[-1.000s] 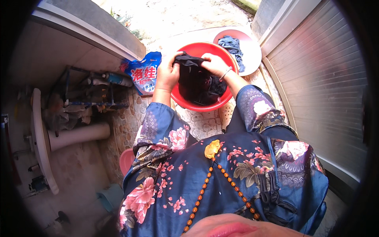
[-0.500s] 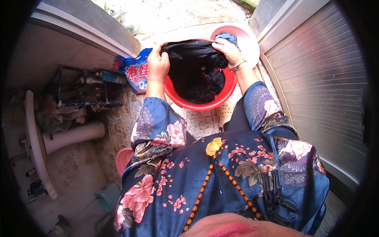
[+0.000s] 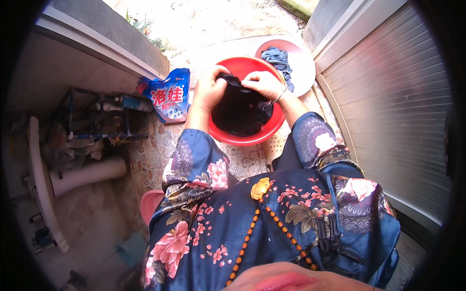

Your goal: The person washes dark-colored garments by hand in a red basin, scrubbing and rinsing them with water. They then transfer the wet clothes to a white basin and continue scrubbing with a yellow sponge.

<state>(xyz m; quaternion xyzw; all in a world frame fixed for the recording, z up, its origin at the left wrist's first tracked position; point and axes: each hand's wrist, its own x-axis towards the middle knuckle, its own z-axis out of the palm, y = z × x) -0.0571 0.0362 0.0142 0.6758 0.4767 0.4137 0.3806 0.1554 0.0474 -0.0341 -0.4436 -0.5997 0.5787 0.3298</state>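
Note:
A round red basin (image 3: 245, 139) stands on the floor in front of me, with dark contents that look like water and black cloth. Over it, a black cloth garment (image 3: 235, 81) is gathered between my two hands. My left hand (image 3: 209, 91) is closed on its left part, above the basin's left rim. On the other side, my right hand (image 3: 266, 85) pinches the garment's edge, fingers bent inward. What kind of garment it is cannot be told, and its lower part disappears into the dark basin.
A blue plastic detergent bag (image 3: 171, 99) stands left of the basin. Behind to the right, a pale pink basin (image 3: 302, 72) holds blue clothing (image 3: 277, 60). A metal door panel (image 3: 388, 92) flanks my right; a rack (image 3: 99, 136) and a pedestal sink (image 3: 87, 175) lie left.
Both hands have come closer together and lower. The garment, stretched wide between them before, is now bunched, and more of the basin's rim shows.

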